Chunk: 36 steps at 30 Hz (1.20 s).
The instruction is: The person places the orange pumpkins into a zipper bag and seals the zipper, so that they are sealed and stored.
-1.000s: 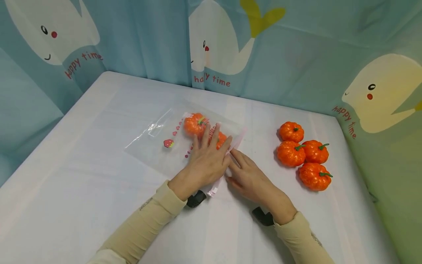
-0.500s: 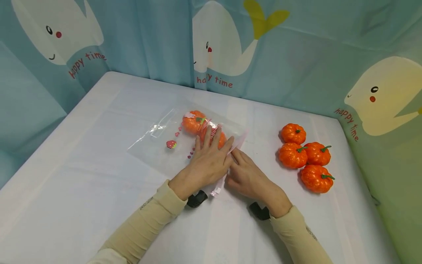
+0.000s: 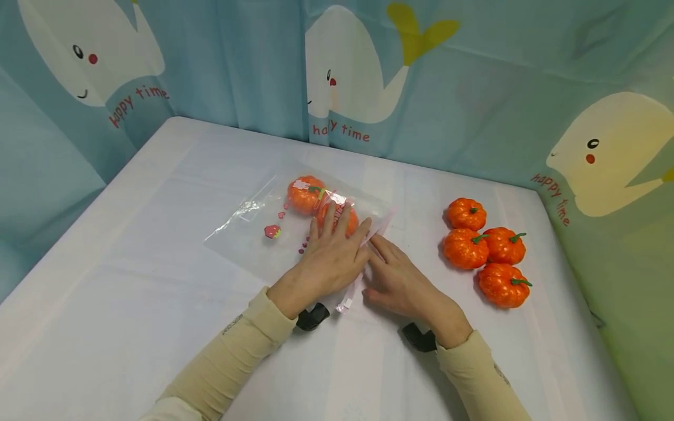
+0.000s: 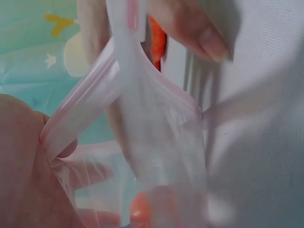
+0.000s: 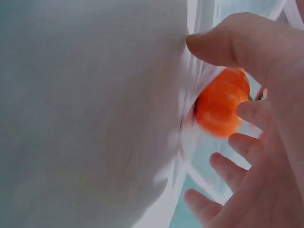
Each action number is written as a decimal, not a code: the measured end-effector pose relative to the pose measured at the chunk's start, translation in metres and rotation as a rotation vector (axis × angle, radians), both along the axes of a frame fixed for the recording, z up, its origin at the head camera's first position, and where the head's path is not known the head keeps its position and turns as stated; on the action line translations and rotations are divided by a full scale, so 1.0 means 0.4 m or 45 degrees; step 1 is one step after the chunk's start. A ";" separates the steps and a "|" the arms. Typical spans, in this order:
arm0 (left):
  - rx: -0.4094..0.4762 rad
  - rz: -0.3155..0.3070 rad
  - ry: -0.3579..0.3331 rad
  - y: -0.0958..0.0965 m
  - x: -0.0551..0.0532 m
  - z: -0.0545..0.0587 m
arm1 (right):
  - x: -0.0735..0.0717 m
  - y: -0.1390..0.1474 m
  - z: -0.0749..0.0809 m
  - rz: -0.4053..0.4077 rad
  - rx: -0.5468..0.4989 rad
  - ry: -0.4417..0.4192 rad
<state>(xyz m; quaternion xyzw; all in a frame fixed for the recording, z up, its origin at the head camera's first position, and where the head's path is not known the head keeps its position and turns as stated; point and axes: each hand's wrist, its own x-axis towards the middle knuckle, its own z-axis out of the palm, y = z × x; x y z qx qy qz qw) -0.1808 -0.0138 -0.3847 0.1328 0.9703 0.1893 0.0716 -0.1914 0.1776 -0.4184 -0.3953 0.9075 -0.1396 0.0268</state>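
A clear plastic zip bag [image 3: 239, 237] with a pink edge and strawberry prints lies on the table. Inside it are two small orange pumpkins, the far pumpkin [image 3: 302, 203] and the near pumpkin [image 3: 351, 223]. My left hand [image 3: 329, 260] lies over the near pumpkin, fingers spread; the left wrist view shows the bag's lifted pink lip [image 4: 78, 97] caught between its thumb and palm. At the bag's mouth is my right hand [image 3: 402, 286], its fingers loose. In the right wrist view it holds nothing, with the near pumpkin [image 5: 218, 111] just beyond its fingers.
Several more orange pumpkins with green stems, such as the front pumpkin [image 3: 504, 285], sit clustered on the right of the white table [image 3: 131, 280]. Behind stands a blue-green curtain [image 3: 458, 99] printed with whales. Black wrist mounts [image 3: 313, 317] hang under both wrists.
Both pumpkins in the bag have shifted slightly left, deeper in. My right hand moved slightly inward, then back out; my left hand stays almost in place.
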 end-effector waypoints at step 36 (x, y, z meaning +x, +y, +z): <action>0.021 0.016 0.022 0.013 0.000 -0.013 | -0.047 0.267 0.087 -0.852 -0.167 -0.090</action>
